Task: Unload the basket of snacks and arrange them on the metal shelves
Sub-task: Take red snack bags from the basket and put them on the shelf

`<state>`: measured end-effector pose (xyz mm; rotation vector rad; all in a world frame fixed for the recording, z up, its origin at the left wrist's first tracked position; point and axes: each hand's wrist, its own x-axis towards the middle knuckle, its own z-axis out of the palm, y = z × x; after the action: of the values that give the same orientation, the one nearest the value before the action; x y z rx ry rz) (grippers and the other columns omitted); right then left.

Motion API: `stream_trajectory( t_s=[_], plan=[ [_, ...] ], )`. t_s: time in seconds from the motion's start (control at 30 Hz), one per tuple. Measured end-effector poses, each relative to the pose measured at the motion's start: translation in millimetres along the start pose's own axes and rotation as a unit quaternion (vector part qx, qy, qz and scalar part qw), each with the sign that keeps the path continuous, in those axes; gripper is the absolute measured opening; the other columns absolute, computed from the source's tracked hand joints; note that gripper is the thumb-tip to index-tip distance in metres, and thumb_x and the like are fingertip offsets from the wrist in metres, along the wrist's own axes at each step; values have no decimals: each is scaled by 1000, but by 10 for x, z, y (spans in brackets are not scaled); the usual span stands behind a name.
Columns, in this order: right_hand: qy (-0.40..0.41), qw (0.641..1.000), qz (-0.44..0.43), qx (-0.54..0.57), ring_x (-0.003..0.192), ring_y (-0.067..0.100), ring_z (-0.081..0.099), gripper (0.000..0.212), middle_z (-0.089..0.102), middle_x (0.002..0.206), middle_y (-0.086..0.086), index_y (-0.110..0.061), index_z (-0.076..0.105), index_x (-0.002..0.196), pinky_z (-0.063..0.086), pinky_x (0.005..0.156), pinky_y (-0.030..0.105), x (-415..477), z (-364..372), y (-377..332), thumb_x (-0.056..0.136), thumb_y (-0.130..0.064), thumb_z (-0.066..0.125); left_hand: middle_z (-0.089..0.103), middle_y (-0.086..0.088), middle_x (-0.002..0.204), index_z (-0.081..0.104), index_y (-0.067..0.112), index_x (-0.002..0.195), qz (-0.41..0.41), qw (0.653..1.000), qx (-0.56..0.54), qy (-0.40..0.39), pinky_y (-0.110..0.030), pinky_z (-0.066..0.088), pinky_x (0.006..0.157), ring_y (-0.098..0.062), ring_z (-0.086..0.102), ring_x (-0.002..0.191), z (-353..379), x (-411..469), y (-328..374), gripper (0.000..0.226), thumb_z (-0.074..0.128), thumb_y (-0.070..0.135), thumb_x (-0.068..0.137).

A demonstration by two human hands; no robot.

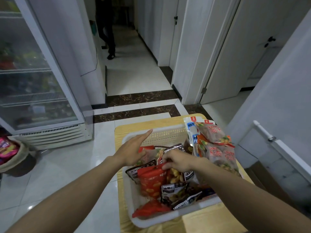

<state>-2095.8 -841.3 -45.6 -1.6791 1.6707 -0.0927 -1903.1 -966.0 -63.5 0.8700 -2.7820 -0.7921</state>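
Head view: early stage. White basket [168,137] on desk [210,221], mostly full of snack pkts. Few pkts [217,148] piled beside it, right side. R hand [178,163] pinches red pkt [149,182] at top edge. L hand [133,148] flat, fingers straight, over basket. Shelving prob. all still to do.

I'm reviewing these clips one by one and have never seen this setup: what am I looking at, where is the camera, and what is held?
No machine: these are a person's bare hands, filmed by one head-worn camera looking down. A white basket of snack packets sits on a wooden table; a pile of packets lies to its right. The right hand pinches the top edge of a red packet; the left hand hovers open over the basket, holding nothing.
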Motion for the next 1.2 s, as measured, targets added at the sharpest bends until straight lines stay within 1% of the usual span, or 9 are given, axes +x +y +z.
stream_trajectory(
  t_s=[0.13,0.23,0.37,0.53,0.67,0.87,0.97,1.1,1.2],
  plan=[
    [57,994,1,94,101,23,57,24,60,100,3,-26,49,77,51,85,35,-38,-211,-11,99,-20,58,38,2,153,20,38,153,-28,1000,-8,6,-37,33,112,-21,33,140,-5,66,-107,71,60,26,95],
    [91,984,-2,152,98,19,55,21,57,95,-3,-21,48,80,50,81,30,-33,-380,43,99,-17,57,44,0,149,36,28,148,-49,998,-28,11,-37,33,113,-23,38,138,-30,145,-132,64,66,27,92],
    [127,972,-2,200,111,30,61,14,63,108,9,-18,52,86,53,95,48,-22,-540,170,99,-18,57,52,-3,142,52,17,139,-113,991,-65,-24,-35,39,105,-23,49,128,29,320,-139,53,67,34,90],
    [123,970,15,211,113,29,61,12,63,116,14,-17,51,89,54,95,47,43,-640,297,100,-20,55,48,-9,145,50,13,139,-190,978,-41,-70,-30,38,102,-25,47,131,189,560,-268,46,59,20,95],
    [115,966,20,229,106,19,61,12,63,108,1,-19,51,88,56,90,31,105,-653,378,100,-18,54,49,-11,145,45,13,142,-220,969,-14,-110,-30,45,98,-26,51,127,318,705,-376,50,59,16,94],
    [116,966,52,224,114,24,61,9,62,121,12,-19,53,91,54,95,46,166,-623,572,100,-19,55,62,-11,123,58,7,118,-216,956,102,-173,-27,46,76,-26,60,110,539,762,-378,27,56,8,90],
    [120,966,70,220,116,26,59,6,59,125,11,-17,55,95,53,96,48,153,-610,647,100,-20,56,62,-12,119,58,5,117,-196,949,147,-199,-29,47,78,-26,61,109,565,763,-368,30,61,6,87],
    [115,972,69,192,117,25,58,11,59,127,10,-9,56,104,52,98,47,160,-621,673,100,-20,56,61,-11,116,56,5,118,-202,947,148,-202,-29,45,74,-26,60,107,582,775,-351,27,54,6,91],
    [121,974,70,180,115,25,60,13,61,125,9,-8,57,105,52,97,48,155,-617,687,100,-20,56,56,-7,95,62,3,108,-204,948,141,-198,-27,41,68,-22,56,87,554,786,-327,21,51,16,95]
  ],
)
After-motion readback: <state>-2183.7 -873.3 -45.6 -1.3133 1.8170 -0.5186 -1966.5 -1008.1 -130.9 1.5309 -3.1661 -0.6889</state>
